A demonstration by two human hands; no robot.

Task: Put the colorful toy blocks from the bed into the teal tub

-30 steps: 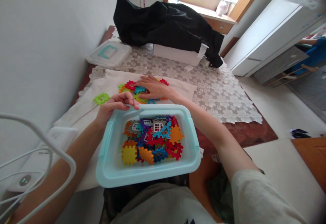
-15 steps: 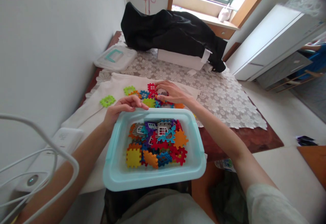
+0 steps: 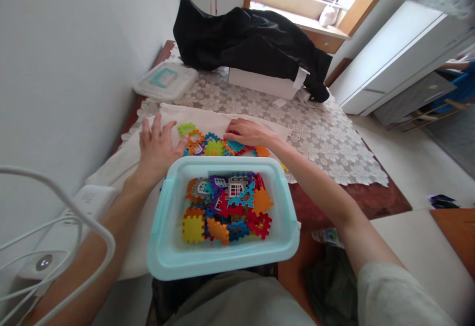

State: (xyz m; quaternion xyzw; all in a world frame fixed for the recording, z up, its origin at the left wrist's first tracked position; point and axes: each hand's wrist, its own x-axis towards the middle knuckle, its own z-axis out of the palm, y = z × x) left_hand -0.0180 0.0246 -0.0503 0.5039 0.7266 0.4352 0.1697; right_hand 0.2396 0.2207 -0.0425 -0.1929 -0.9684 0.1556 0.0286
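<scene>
A light blue plastic bin (image 3: 156,247) sits at the table's near edge, against my body, holding a heap of colourful notched plastic building blocks (image 3: 237,207). Behind its far rim, more building blocks (image 3: 214,148) lie in a pile on a white cloth. My left hand (image 3: 158,143) hovers over or rests on the cloth left of that pile, fingers spread, with nothing visible in it. At the pile's right side, my right hand (image 3: 247,132) has its fingers curled down around a red building block (image 3: 233,133), mostly hidden by them. A lime green block (image 3: 186,128) lies at the far left of the pile.
A translucent lid (image 3: 166,81) with a teal handle lies at the back left by the wall. Black fabric (image 3: 252,41) covers a white box at the back. White cables (image 3: 89,217) and a white power strip (image 3: 96,197) are at near left.
My left hand has left the bin's rim and moved left and away, its fingers spreading and covering where a lime block lay. My right fingers have closed over the red block.
</scene>
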